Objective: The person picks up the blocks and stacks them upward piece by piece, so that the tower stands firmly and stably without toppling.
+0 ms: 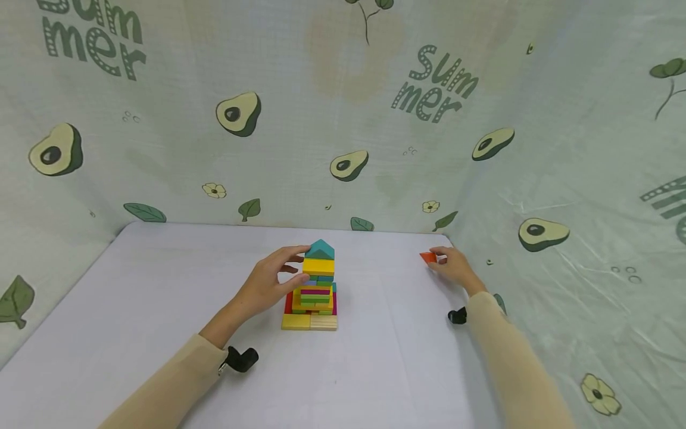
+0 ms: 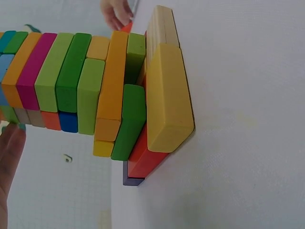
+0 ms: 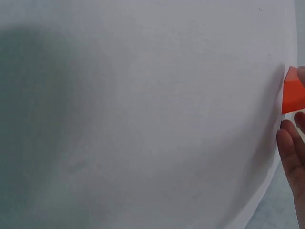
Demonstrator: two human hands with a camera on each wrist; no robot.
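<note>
A tower of colourful wooden blocks (image 1: 318, 267) stands mid-table on a wider base, with a teal triangular block (image 1: 320, 249) on top. My left hand (image 1: 268, 280) is at the tower's left side, index fingertip against the teal triangle and thumb lower down by the small blocks. In the left wrist view a fingertip meets a green block (image 2: 8, 114) in the stack. Far to the right, my right hand (image 1: 454, 266) pinches an orange triangular block (image 1: 428, 257) close over the table. Fingers partly cover that block (image 3: 293, 93) in the right wrist view.
White cloth covers the table (image 1: 161, 298). Behind it and on the right hang patterned curtains (image 1: 300, 179). The base has a yellow block (image 1: 296, 322) and a plain wood block (image 1: 324, 322) in front. Black wrist cameras (image 1: 243, 360) sit on both sleeves.
</note>
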